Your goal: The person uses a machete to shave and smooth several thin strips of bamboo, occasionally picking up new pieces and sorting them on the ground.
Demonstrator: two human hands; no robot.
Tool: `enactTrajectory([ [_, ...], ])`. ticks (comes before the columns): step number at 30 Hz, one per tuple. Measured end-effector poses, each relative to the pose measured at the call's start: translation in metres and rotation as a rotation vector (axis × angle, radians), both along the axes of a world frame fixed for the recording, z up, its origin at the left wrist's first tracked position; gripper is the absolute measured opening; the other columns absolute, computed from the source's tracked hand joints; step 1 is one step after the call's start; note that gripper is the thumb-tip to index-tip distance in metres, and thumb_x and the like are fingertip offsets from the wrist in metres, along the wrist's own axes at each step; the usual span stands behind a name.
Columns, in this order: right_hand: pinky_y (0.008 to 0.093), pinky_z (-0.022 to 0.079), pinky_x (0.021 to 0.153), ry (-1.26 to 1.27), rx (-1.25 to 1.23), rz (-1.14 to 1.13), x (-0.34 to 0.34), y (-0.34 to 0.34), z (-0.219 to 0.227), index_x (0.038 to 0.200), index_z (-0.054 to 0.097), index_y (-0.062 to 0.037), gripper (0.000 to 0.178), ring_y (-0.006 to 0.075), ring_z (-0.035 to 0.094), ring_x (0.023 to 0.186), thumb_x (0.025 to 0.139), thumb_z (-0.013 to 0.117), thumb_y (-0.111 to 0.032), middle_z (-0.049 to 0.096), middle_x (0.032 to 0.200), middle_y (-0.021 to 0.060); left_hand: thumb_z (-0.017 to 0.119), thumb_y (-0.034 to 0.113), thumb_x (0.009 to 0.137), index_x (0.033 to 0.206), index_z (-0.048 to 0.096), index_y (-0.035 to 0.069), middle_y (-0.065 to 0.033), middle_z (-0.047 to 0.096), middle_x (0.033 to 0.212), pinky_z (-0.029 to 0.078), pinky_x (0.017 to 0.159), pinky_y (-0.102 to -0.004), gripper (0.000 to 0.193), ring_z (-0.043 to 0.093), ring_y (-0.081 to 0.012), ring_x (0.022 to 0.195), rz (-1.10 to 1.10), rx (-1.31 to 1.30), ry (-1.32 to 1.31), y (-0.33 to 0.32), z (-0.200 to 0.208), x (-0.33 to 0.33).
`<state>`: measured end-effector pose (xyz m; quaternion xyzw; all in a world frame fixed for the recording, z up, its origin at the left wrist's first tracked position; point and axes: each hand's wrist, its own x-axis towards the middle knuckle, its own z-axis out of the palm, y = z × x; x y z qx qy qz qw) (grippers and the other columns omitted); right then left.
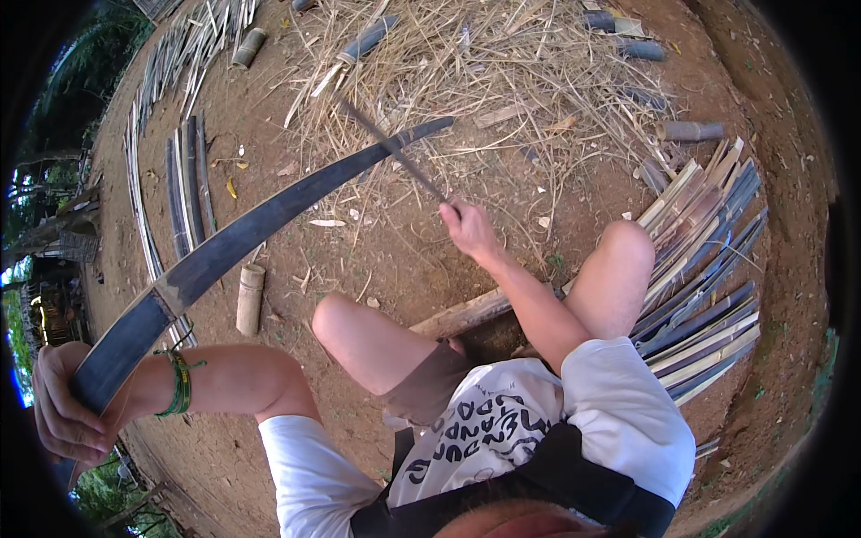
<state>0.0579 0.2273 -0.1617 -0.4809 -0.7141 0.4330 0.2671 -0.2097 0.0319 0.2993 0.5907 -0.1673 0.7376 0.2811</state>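
My left hand (67,408), at the far left, is wrapped round one end of a long split bamboo strip (242,242). The strip has a dark outer face and a joint ring not far from that hand. It reaches up and across in front of me, narrowing toward its far end. My right hand (471,231), in front of my knees, grips a long thin-bladed knife (414,169). Its handle is mostly hidden in the fist. The blade points up and left and crosses the strip near its far end; I cannot tell whether they touch.
Thin bamboo shavings (520,63) lie heaped on the dirt ground ahead. A stack of split bamboo strips (704,269) lies by my right knee, and more strips (186,184) at the left. A short bamboo section (251,300) stands near my left knee. A log (462,314) lies between my legs.
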Motion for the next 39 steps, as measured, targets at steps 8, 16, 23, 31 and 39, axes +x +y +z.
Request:
enactTrajectory([
  [8, 0.0478, 0.048, 0.053, -0.04, 0.137, 0.024, 0.001, -0.007, 0.011, 0.079, 0.065, 0.0054, 0.068, 0.0351, 0.059, 0.05, 0.101, 0.046, -0.056, 0.061, 0.058, 0.0181, 0.059, 0.059, 0.09, 0.052, 0.05, 0.017, 0.0054, 0.053, 0.041, 0.043, 0.031, -0.0128, 0.058, 0.05, -0.0032, 0.031, 0.255, -0.175, 0.134, 0.002, 0.02, -0.008],
  [16, 0.0488, 0.051, 0.058, -0.265, -0.365, -0.023, 0.001, 0.02, 0.036, 0.079, 0.07, 0.0045, 0.074, 0.0351, 0.066, 0.06, 0.101, 0.04, -0.06, 0.064, 0.062, 0.0195, 0.054, 0.059, 0.094, 0.056, 0.052, 0.016, 0.0048, 0.053, 0.041, 0.044, 0.031, -0.0134, 0.058, 0.049, -0.0035, 0.03, 0.452, -0.204, 0.078, -0.007, 0.023, -0.001],
  [23, 0.0511, 0.056, 0.076, -0.506, -0.313, -0.089, 0.037, 0.064, -0.051, 0.114, 0.067, 0.0004, 0.074, 0.0385, 0.071, 0.087, 0.1, 0.035, -0.064, 0.072, 0.091, 0.0232, 0.052, 0.062, 0.094, 0.065, 0.055, 0.013, 0.0043, 0.054, 0.042, 0.044, 0.03, -0.0137, 0.056, 0.049, -0.0041, 0.029, 0.469, -0.173, 0.087, 0.011, 0.028, 0.023],
  [31, 0.0499, 0.046, 0.101, -0.248, -0.253, 0.128, 0.014, 0.038, -0.029, 0.118, 0.067, 0.0017, 0.077, 0.0439, 0.063, 0.112, 0.099, 0.033, -0.065, 0.066, 0.117, 0.0299, 0.062, 0.066, 0.086, 0.065, 0.056, 0.012, 0.0049, 0.053, 0.042, 0.045, 0.032, -0.0134, 0.059, 0.05, -0.0034, 0.031, 0.336, -0.15, 0.018, -0.001, 0.013, 0.031],
  [39, 0.0511, 0.052, 0.077, -0.399, -0.318, -0.207, 0.032, 0.107, -0.078, 0.095, 0.069, 0.0075, 0.08, 0.0377, 0.069, 0.078, 0.101, 0.033, -0.064, 0.07, 0.086, 0.0231, 0.052, 0.079, 0.085, 0.063, 0.053, 0.013, 0.0043, 0.051, 0.041, 0.041, 0.031, -0.0141, 0.069, 0.048, -0.0044, 0.031, 0.477, -0.176, 0.037, 0.004, 0.017, 0.045],
])
